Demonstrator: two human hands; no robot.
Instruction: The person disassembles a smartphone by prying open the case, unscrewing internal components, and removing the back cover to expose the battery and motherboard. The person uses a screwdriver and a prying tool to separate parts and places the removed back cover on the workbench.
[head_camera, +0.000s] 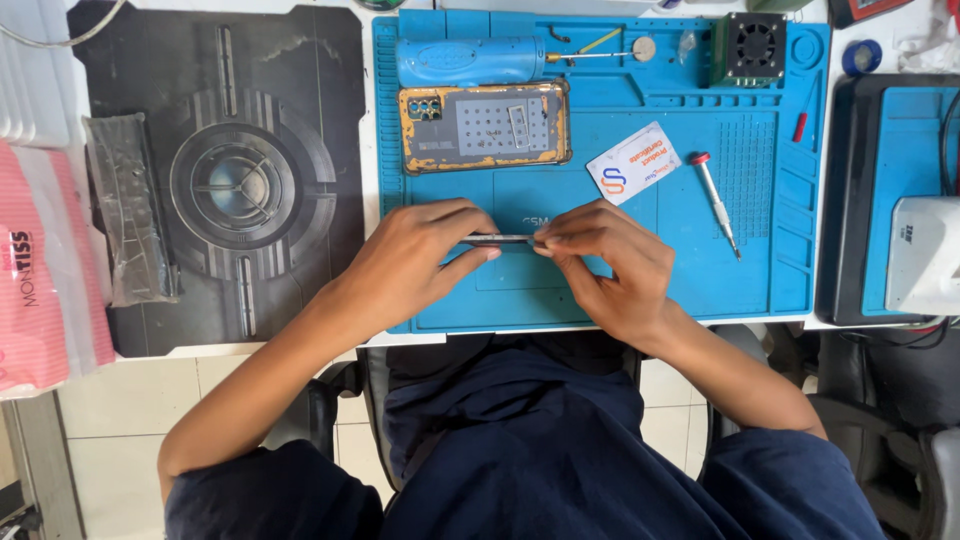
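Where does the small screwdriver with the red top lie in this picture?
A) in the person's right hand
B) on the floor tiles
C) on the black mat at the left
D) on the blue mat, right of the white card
D: the screwdriver lies loose on the blue mat, just right of the white card, and neither hand touches it.

— How's the light on my feed?

— I read it as bright, even daylight from above; the blue mat (640, 270) is evenly lit, with no hard glare.

— Shadows?

— Soft ones only, under my left hand (420, 262) and right hand (610, 265), and the lap below the bench (370, 120) edge is darkest.

— Sharpness?

— Crisp at centre. The white device (925, 255) at the right edge looks slightly washed out, and I see lines bow a little towards the corners.
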